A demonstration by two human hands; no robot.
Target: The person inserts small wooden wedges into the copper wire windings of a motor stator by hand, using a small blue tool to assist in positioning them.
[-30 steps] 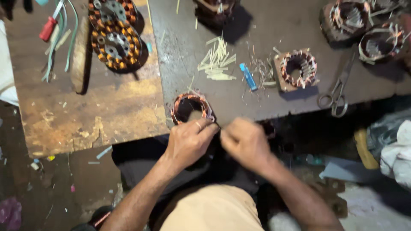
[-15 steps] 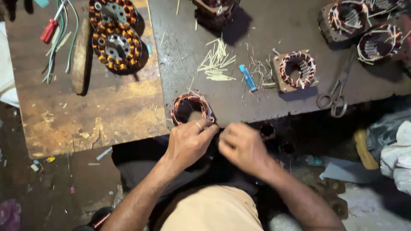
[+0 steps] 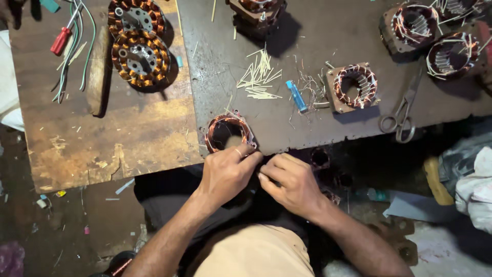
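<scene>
Head view showed the copper-wound stator at the near bench edge, its coil in place. Left hand gripped its rim, fingers curled shut on it. Right hand pinched fingertips together beside it; whatever they held could not be told. Three wound stators lay finished-looking beyond; scissors lay unused

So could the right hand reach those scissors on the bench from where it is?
Probably yes: the right hand is busy at the bench edge, but the scissors lie uncovered up to its right, nothing between.
</scene>
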